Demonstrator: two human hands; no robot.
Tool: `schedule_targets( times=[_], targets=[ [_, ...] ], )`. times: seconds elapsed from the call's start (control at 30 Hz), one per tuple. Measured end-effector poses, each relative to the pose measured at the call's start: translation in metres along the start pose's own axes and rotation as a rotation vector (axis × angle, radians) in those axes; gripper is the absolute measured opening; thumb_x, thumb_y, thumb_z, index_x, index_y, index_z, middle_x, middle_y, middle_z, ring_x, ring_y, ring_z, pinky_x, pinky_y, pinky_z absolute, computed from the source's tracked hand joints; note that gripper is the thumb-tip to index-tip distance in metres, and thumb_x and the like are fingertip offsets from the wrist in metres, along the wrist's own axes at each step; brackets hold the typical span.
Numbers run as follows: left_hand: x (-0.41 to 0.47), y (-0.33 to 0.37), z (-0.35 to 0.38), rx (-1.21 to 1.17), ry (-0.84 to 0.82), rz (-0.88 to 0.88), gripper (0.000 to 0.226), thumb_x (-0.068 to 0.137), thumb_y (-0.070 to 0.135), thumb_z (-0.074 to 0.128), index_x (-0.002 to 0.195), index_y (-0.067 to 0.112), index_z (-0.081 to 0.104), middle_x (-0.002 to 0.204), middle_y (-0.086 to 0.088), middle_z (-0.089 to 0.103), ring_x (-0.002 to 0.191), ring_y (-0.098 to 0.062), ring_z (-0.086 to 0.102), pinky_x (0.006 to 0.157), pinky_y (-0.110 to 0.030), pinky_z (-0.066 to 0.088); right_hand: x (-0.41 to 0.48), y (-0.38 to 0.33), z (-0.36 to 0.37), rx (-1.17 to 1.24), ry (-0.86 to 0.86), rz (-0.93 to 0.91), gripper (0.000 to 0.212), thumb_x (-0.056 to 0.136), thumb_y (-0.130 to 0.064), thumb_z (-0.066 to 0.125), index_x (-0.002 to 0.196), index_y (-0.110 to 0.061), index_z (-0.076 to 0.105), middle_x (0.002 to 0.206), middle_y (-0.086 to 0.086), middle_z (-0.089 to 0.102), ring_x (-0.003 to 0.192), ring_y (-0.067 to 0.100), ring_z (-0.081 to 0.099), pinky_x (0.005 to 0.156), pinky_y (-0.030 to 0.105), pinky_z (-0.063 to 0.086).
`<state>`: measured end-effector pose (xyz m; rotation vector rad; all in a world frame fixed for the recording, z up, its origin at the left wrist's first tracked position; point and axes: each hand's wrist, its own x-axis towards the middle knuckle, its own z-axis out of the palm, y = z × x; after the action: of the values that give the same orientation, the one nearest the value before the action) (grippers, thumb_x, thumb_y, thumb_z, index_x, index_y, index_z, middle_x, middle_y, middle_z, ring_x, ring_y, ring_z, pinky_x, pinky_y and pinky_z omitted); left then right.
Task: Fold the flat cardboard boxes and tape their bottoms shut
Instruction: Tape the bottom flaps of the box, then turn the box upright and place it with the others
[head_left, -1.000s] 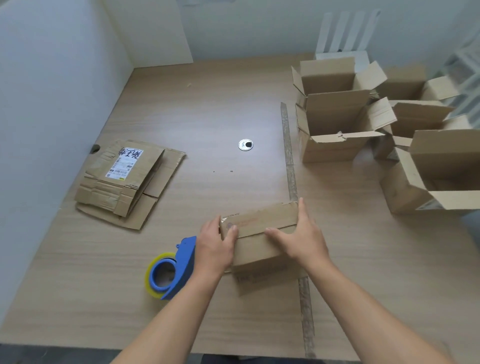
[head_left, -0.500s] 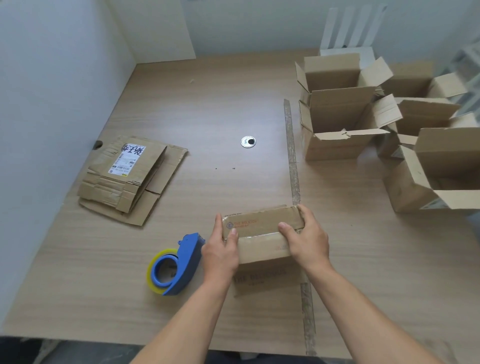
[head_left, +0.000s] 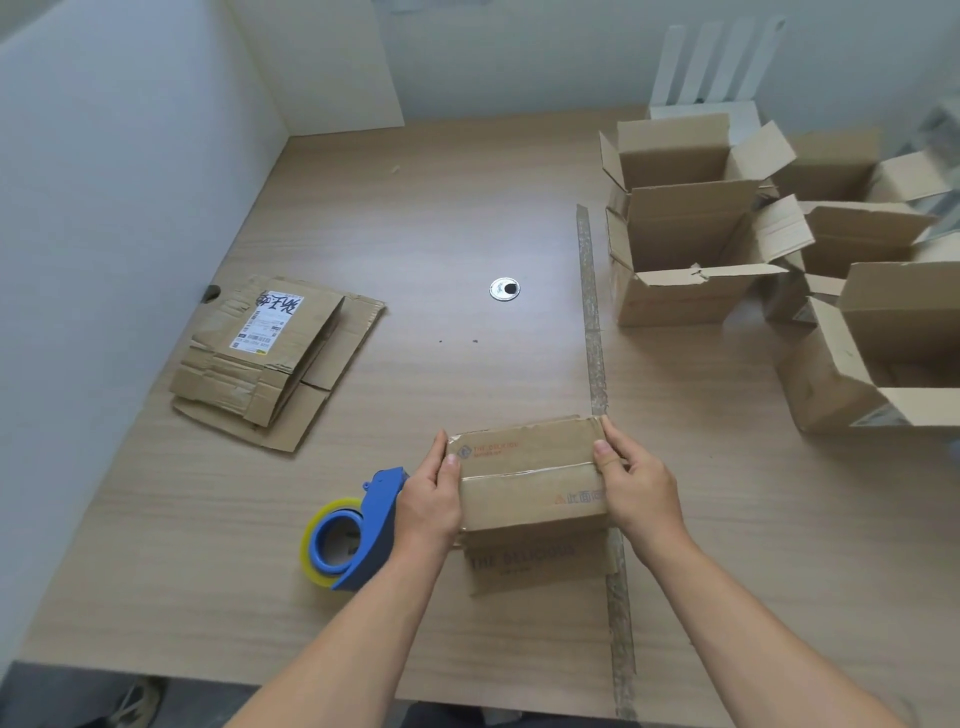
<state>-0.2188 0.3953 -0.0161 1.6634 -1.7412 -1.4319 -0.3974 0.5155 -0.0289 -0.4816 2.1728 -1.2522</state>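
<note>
The person's arms are bare the whole way. The left forearm (head_left: 353, 634) and the right forearm (head_left: 753, 623) are uncovered right down to the lower edge of view. The left hand (head_left: 431, 499) and the right hand (head_left: 639, 488) are bare too, and the thumbs show short, neatly cut nails. Low down between the arms is a strip of dark clothing (head_left: 452, 719). Off to the left is what looks like a greyish laced shoe (head_left: 136, 699), rather blurred.
</note>
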Motion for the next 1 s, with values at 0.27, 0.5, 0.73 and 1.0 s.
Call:
schedule_targets(
  times=[0.27,0.5,0.73,1.0],
  targets=[
    [-0.003,-0.004,0.008,-0.047,0.090,0.010,0.034,0.101,0.031,0.052,0.132,0.020,0.061,0.117,0.006,0.067,0.110,-0.015,0.061,0.097,-0.039,0.052,0.001,0.002,-0.002,0.136,0.041,0.043,0.008,0.093,-0.025,0.066,0.084,-0.022,0.066,0.082,-0.004,0.070,0.078,0.018,0.065,0.071,0.033,0.049],
    [-0.005,0.003,0.010,0.060,0.167,0.061,0.016,0.101,0.027,0.053,0.091,0.017,0.062,0.082,0.005,0.064,0.079,-0.014,0.059,0.063,-0.024,0.044,0.006,0.002,0.001,0.124,0.072,0.065,0.018,0.090,-0.026,0.069,0.075,-0.018,0.061,0.070,-0.003,0.066,0.066,0.018,0.057,0.069,0.044,0.051],
    [-0.004,-0.002,0.008,-0.030,0.072,0.052,0.014,0.098,0.033,0.058,0.107,0.024,0.063,0.101,0.006,0.071,0.094,-0.010,0.065,0.082,-0.033,0.054,0.004,0.007,-0.011,0.201,-0.133,0.067,0.021,0.089,-0.034,0.070,0.109,-0.035,0.067,0.103,-0.010,0.073,0.098,0.011,0.069,0.090,0.038,0.054],
    [-0.012,-0.013,0.010,0.066,0.008,0.084,0.036,0.099,0.034,0.054,0.135,0.033,0.058,0.117,0.013,0.069,0.112,-0.010,0.061,0.100,-0.040,0.050,-0.014,0.011,-0.014,0.013,-0.117,0.024,0.046,0.097,-0.033,0.059,0.142,-0.031,0.051,0.135,-0.009,0.059,0.127,0.008,0.052,0.109,0.031,0.041]
  ],
)
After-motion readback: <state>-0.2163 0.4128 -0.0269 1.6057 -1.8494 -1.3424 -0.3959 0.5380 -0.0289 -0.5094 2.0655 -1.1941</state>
